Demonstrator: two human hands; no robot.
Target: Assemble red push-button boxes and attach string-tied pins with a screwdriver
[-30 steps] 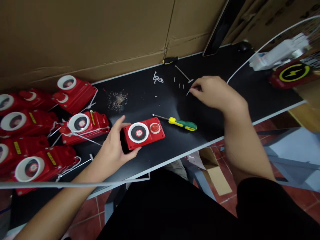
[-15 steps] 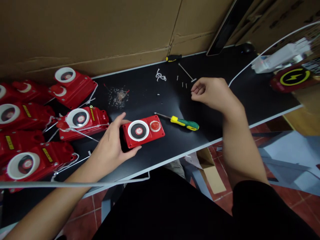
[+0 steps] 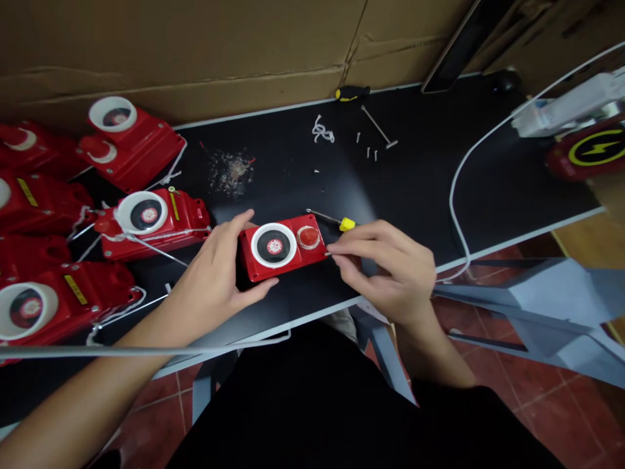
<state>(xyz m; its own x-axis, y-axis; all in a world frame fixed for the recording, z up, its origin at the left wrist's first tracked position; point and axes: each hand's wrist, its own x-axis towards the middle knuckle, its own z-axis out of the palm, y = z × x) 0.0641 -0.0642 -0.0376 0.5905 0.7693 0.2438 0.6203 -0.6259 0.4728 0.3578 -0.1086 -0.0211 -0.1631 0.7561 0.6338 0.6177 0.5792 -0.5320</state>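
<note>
A red alarm sounder, with a white-rimmed round horn and a small red lamp, lies face up on the black table. My left hand grips its left end, fingers behind and thumb along the front edge. At the sounder's front right corner, my right hand pinches a small screw, mostly covered by the fingertips. Behind that hand lies a screwdriver; its yellow collar shows, while the rest of the handle is hidden. Three loose screws lie farther back, beside a T-handled metal tool.
Several more red sounders crowd the left side, some tied with white cord. Debris, a knotted white string and a black-yellow handle lie toward the cardboard wall. A white cable crosses the right side.
My right hand has come from near the loose screws down and left to the sounder's corner, now covering the screwdriver handle. My left hand keeps its grip. The view has shifted slightly.
</note>
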